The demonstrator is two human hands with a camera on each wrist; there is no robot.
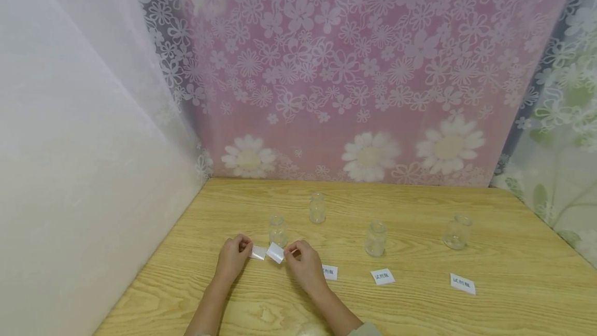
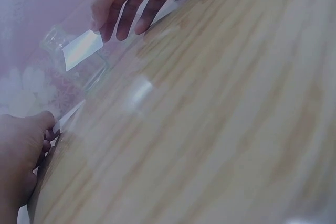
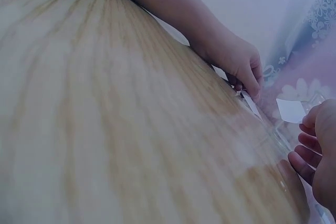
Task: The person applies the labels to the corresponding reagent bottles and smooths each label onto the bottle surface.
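Observation:
My left hand [image 1: 233, 258] pinches a pale, glossy paper slip [image 1: 258, 252] by its left end, low over the table. In the right wrist view this slip [image 3: 251, 103] appears edge-on at the left hand's fingertips. My right hand [image 1: 305, 267] pinches a white label [image 1: 275, 253] at its right edge between thumb and index finger, the other fingers loosely bent. The label's visible face is blank, and it tilts in front of a clear glass jar [image 1: 277, 229]. In the left wrist view the label [image 2: 82, 49] overlaps the jar.
Three more clear glass jars stand on the wooden table [image 1: 261, 310]: one at the back [image 1: 317, 208], one right of centre [image 1: 375, 238], one far right [image 1: 457, 232]. Printed labels lie in front: one [image 1: 330, 273] partly behind my right hand, another [image 1: 383, 276], and one [image 1: 463, 283] farther right.

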